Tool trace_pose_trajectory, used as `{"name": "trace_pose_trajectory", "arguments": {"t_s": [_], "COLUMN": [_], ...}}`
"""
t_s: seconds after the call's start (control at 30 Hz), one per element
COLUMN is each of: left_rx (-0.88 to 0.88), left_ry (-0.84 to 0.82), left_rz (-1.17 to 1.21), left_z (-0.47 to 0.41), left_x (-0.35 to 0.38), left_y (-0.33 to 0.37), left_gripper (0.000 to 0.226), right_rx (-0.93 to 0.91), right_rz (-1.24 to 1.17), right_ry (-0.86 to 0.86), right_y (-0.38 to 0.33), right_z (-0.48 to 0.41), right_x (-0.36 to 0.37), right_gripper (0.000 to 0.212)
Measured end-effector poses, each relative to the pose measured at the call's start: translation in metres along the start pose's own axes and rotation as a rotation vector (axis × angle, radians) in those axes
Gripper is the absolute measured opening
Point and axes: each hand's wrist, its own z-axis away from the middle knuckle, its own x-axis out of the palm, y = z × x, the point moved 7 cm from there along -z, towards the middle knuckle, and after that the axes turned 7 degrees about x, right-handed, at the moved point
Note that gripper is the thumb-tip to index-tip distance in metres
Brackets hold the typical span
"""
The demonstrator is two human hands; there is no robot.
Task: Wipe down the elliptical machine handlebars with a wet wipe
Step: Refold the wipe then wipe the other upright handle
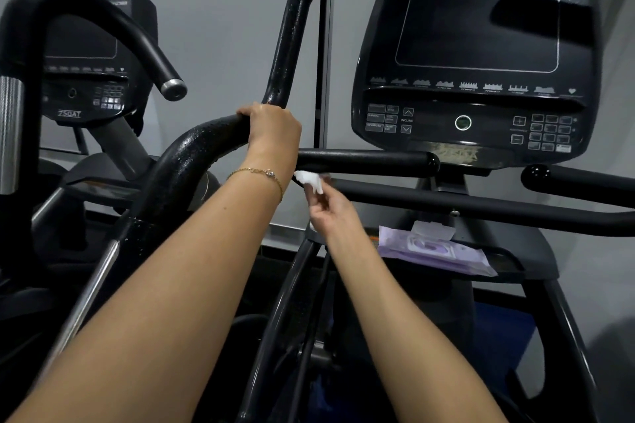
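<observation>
My left hand point(271, 127) grips the black curved moving handlebar point(192, 161), whose surface glistens with wet droplets. My right hand point(331, 209) pinches a small white wet wipe point(311, 179) just under the left end of the short horizontal handlebar point(364, 159); the wipe touches or nearly touches that bar. A gold bracelet sits on my left wrist. The upper part of the moving handlebar point(292, 27) rises and bends right above my left hand.
The black console point(477, 58) with a dark screen stands at the right. A purple wipes pack point(433, 249) with its lid flipped up lies on the tray below it. A second elliptical point(86, 55) stands at the left. A lower crossbar point(481, 206) runs to the right.
</observation>
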Motion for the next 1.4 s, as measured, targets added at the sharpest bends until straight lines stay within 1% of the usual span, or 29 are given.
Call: {"name": "trace_pose_trajectory", "arguments": {"t_s": [0.1,0.17,0.2,0.23,0.27,0.3,0.33,0.37,0.4,0.43,0.47,0.5,0.53,0.57,0.63,0.7,0.77,0.87,0.97,1.07,1.2,1.33,1.4], "left_rx": [-0.020,-0.023,-0.024,-0.024,-0.024,-0.025,-0.026,-0.028,-0.032,-0.038,-0.043,-0.046,-0.046,-0.046,-0.056,-0.077,-0.090,-0.083,-0.079,-0.071,-0.073,-0.090,-0.101], "left_ry": [0.004,0.014,0.020,0.023,0.027,0.030,0.032,0.031,0.029,0.028,0.029,0.033,0.038,0.043,0.053,0.053,0.056,0.055,0.055,0.067,0.065,0.064,0.068], "left_rz": [-0.022,-0.025,-0.029,-0.034,-0.035,-0.031,-0.026,-0.025,-0.030,-0.036,-0.040,-0.045,-0.050,-0.053,-0.054,-0.050,-0.051,-0.054,-0.037,-0.008,0.008,0.009,0.013], "left_z": [-0.003,-0.003,-0.002,-0.002,-0.002,-0.001,-0.001,-0.001,-0.002,-0.002,-0.003,-0.003,-0.004,-0.004,-0.006,-0.008,-0.008,-0.009,-0.008,-0.005,-0.001,-0.004,-0.006], "left_x": [0.004,0.005,0.005,0.004,0.004,0.003,0.003,0.003,0.004,0.004,0.004,0.004,0.004,0.004,0.005,0.009,0.011,0.010,0.007,0.005,0.004,0.005,0.005], "left_y": [0.000,-0.001,-0.001,-0.002,-0.002,-0.002,-0.002,-0.001,-0.001,0.000,-0.001,-0.001,-0.001,-0.001,0.000,0.000,0.000,0.001,0.001,-0.002,-0.006,-0.003,-0.003], "left_gripper": [0.033,0.032,0.031,0.031,0.030,0.030,0.030,0.031,0.031,0.031,0.032,0.033,0.033,0.033,0.032,0.030,0.029,0.030,0.033,0.032,0.029,0.031,0.031], "right_rx": [-0.007,-0.046,-0.096,-0.205,-0.393,-0.651,-0.927,-1.150,-1.281,-1.305,-1.231,-1.086,-0.933,-0.826,-0.749,-0.732,-0.678,-0.551,-0.560,-0.607,-0.611,-0.749,-0.812], "right_rz": [0.035,0.140,0.225,0.324,0.466,0.677,0.940,1.226,1.503,1.751,1.956,2.115,2.235,2.311,2.372,2.419,2.443,2.406,2.387,2.446,2.552,2.550,2.559], "right_ry": [-0.048,-0.076,-0.092,-0.117,-0.130,-0.108,-0.063,0.005,0.093,0.177,0.248,0.291,0.281,0.233,0.157,0.132,0.107,-0.037,-0.136,-0.131,-0.116,-0.105,-0.112], "right_y": [-0.003,-0.011,-0.020,-0.035,-0.058,-0.083,-0.106,-0.120,-0.127,-0.132,-0.135,-0.133,-0.128,-0.121,-0.117,-0.122,-0.125,-0.104,-0.079,-0.074,-0.086,-0.067,-0.054], "right_z": [0.020,0.042,0.054,0.069,0.086,0.110,0.134,0.153,0.161,0.155,0.140,0.122,0.105,0.092,0.079,0.079,0.075,0.057,0.037,0.035,0.042,0.031,0.027], "right_x": [-0.005,-0.007,-0.005,0.000,0.008,0.021,0.039,0.057,0.072,0.083,0.090,0.093,0.093,0.092,0.094,0.099,0.103,0.107,0.110,0.112,0.119,0.121,0.120], "right_gripper": [0.006,0.007,0.008,0.012,0.017,0.022,0.025,0.027,0.026,0.025,0.025,0.025,0.025,0.025,0.023,0.021,0.022,0.026,0.028,0.032,0.024,0.033,0.032]}}
